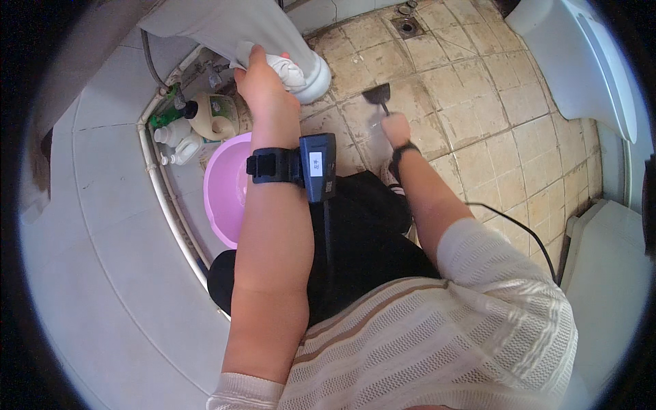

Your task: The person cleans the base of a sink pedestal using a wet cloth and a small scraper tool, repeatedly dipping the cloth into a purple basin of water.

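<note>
In the head view, the person's left hand (263, 85) is reaching up toward the white pedestal (266, 34), and its grip is closing around a bunched white cloth (285, 72). The cloth is sitting right by the pedestal's side, near its rounded foot (whether it is actually pressing there, I cannot tell from where I'm standing). The right hand (396, 130) is clenching the handle of a dark scraper (376, 94), looking slightly blurred. The scraper's broad blade is pointing away from the person, over the tan tiled floor (478, 102), just right of the pedestal's foot; I cannot tell whether it is touching the tiles. Dark grime is lining many of the joints.

Under the left forearm, a pink basin (222, 198) is showing partly, and beyond it several bottles (212, 116) are standing close together by the wall pipe (164, 198). A black device (318, 167) is riding on the left forearm, strapped on, and a dark band (403, 152) is circling the right wrist. Farther off, a round drain (407, 27) is lying in the floor, and a black cord (526, 232) is curving past the right elbow.
</note>
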{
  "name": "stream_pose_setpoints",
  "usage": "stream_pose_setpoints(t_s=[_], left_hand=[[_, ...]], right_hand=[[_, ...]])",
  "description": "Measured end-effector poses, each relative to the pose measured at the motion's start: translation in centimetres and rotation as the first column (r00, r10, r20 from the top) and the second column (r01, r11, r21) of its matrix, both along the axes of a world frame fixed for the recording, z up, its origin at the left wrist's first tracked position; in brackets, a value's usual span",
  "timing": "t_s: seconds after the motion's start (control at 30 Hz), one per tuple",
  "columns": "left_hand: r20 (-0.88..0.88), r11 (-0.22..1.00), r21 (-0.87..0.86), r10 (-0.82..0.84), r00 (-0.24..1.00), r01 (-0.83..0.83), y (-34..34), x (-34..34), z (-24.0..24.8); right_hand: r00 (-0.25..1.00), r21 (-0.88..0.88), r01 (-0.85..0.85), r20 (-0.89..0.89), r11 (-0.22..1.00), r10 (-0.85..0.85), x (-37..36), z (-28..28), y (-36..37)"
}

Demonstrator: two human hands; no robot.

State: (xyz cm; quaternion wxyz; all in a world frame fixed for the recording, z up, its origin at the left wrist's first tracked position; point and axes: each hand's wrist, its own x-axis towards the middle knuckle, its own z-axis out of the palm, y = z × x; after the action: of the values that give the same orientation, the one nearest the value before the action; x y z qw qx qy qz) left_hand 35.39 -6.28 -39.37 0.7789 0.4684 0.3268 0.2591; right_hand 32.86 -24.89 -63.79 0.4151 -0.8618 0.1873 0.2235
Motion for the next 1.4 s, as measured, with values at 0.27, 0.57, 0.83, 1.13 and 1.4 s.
stream_pose_setpoints(t_s=[0.27,0.57,0.83,1.13,1.4], left_hand=[[0.014,1.000,-0.018,0.026,1.000,-0.026,1.8,-0.5,-0.9],[0.025,1.000,-0.004,0.020,0.999,-0.020,0.6,-0.2,-0.9],[-0.008,1.000,-0.028,0.008,1.000,-0.008,-0.8,-0.6,0.1],[0.116,0.999,0.006,-0.033,0.993,0.032,-1.1,-0.5,0.9],[0.076,0.995,-0.054,-0.076,0.994,0.080,-1.3,-0.3,0.8]], right_hand=[[0.998,-0.047,0.006,-0.064,0.999,-0.009,0.5,-0.6,0.7],[0.999,-0.085,0.043,-0.027,0.995,-0.045,0.4,-0.4,0.5],[0.999,-0.085,-0.021,-0.035,0.996,0.018,0.1,-0.2,-0.4],[0.997,-0.065,-0.053,0.044,0.996,0.056,3.4,0.3,0.0],[0.996,-0.138,-0.071,0.044,0.988,0.077,-5.0,-2.5,-7.3]])
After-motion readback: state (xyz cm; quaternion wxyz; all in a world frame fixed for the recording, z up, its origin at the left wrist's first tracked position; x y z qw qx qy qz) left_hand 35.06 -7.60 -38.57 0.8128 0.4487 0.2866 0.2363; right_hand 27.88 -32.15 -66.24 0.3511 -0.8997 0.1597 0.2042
